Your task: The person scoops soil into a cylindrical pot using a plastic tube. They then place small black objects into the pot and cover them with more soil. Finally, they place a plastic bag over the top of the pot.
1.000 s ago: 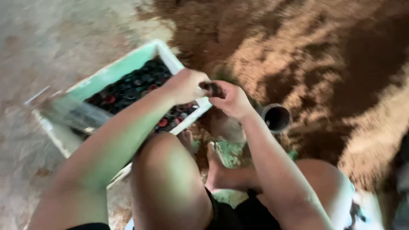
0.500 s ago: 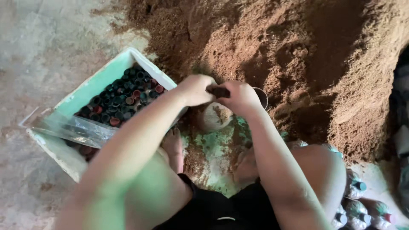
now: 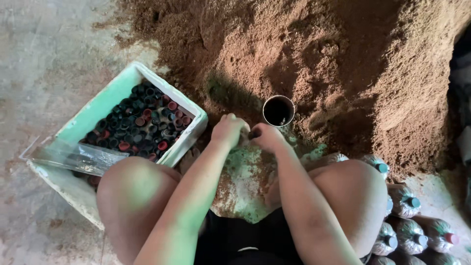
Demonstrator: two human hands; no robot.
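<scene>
Meeting hands: left hand (image 3: 228, 128) and right hand (image 3: 265, 136) curl together over a small dark piece (image 3: 253, 133), too hidden to identify.
Grip: both hands' fingers are closed; exactly what they pinch I cannot tell.
Cup: dark round cup (image 3: 278, 110) stands just beyond the hands, against the soil heap (image 3: 343, 59).
Box: pale green box (image 3: 105, 105) of bottle caps (image 3: 142, 127) at left.
Bottles: filled bottles (image 3: 407, 216) lie at lower right.

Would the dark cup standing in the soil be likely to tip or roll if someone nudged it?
The dark cup sits partly sunk in the soil heap, so it probably resists tipping. Pulled free, its round shape would likely roll. It looks small and probably light.
</scene>
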